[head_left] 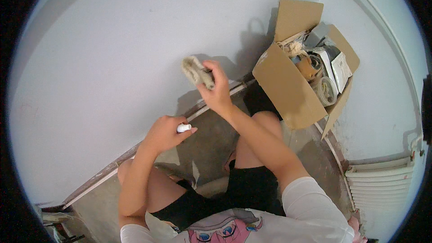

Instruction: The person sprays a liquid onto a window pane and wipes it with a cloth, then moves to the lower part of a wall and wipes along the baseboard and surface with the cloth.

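Observation:
A small white bottle or tube (184, 128) pokes out of my left hand (167, 133), whose fingers are wrapped around it. Higher and to the right, my right hand (217, 89) grips a folded, fuzzy beige-grey cloth (195, 71) between thumb and fingers. The cloth is in front of the pale wall (111, 60); whether it touches the wall I cannot tell. Both hands are above my bent knees, the left one nearer the skirting board.
An open cardboard box (290, 87) filled with mixed items, among them a clear plastic tub (326, 91) and a tape roll (315, 62), stands tilted at right. A white radiator (379, 179) is at lower right. A skirting board (101, 177) runs along the wall's foot.

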`<state>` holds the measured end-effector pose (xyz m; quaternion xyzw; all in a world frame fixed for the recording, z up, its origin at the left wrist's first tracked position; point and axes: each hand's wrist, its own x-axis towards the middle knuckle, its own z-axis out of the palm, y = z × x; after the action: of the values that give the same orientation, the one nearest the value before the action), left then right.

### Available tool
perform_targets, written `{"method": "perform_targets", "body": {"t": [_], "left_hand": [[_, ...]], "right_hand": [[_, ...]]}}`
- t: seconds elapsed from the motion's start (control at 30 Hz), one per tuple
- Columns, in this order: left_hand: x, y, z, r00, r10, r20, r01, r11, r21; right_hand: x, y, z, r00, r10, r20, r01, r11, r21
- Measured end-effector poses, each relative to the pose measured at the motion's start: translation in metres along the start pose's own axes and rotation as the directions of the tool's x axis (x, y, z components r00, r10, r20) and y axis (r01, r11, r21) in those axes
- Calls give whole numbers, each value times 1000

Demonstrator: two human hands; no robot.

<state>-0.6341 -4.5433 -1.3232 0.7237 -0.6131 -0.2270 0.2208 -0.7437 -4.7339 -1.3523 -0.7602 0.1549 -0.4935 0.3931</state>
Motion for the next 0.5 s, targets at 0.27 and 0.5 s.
{"method": "perform_targets", "body": {"t": [0.27,0.5], "left_hand": [[-2,-2,0,1000,11,16,-11,999,-33],[0,-11,7,996,85,18,-85,996,-10]], "right_hand": [[23,37,-29,929,231,-291,-215,973,86],[32,36,-49,864,413,-287,-329,895,301]]}}
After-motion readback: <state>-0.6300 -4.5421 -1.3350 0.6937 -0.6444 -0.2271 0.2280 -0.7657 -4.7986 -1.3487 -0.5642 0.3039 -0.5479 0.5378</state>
